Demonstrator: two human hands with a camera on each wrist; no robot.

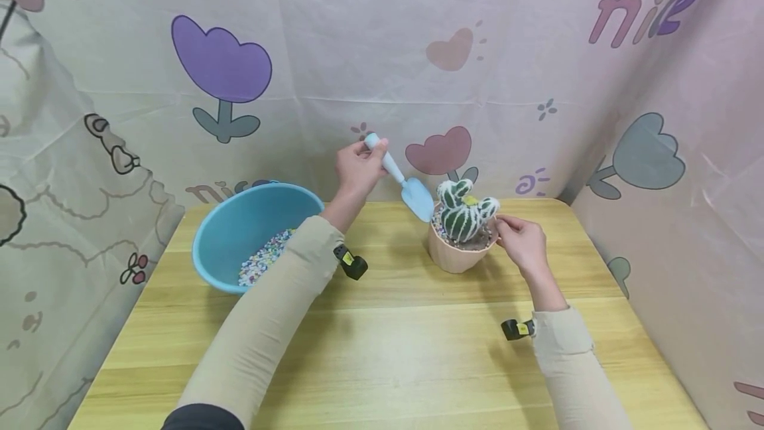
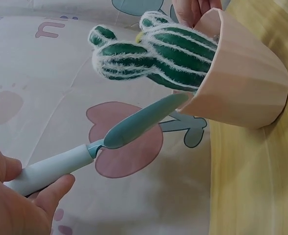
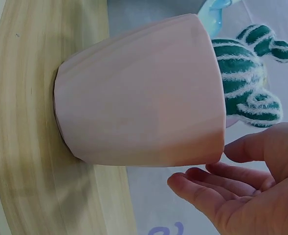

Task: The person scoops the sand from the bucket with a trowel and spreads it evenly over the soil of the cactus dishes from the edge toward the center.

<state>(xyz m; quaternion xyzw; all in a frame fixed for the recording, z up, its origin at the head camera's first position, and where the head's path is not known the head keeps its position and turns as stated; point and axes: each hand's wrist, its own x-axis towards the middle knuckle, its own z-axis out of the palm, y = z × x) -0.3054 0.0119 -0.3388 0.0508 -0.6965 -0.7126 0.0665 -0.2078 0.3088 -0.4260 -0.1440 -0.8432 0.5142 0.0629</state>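
Observation:
My left hand (image 1: 360,168) grips the pale blue handle of a small garden trowel (image 1: 418,199). In the left wrist view the trowel (image 2: 144,121) slants, its blade tip right at the rim of a pink flower pot (image 1: 456,259). A green cactus (image 1: 462,223) with white fuzzy stripes stands in the pot, with small colored pebbles and a grayish fill around its base. At the pot's right side my right hand (image 1: 524,242) pinches the rim. The right wrist view has the thumb of the right hand (image 3: 261,181) at the rim and the other fingers along the outer wall.
A blue basin (image 1: 221,244) holding multicolored pebbles (image 1: 265,259) stands at the left of the wooden table (image 1: 382,357), partly behind my left forearm. A printed cloth (image 1: 358,38) hangs close behind the table and along both sides.

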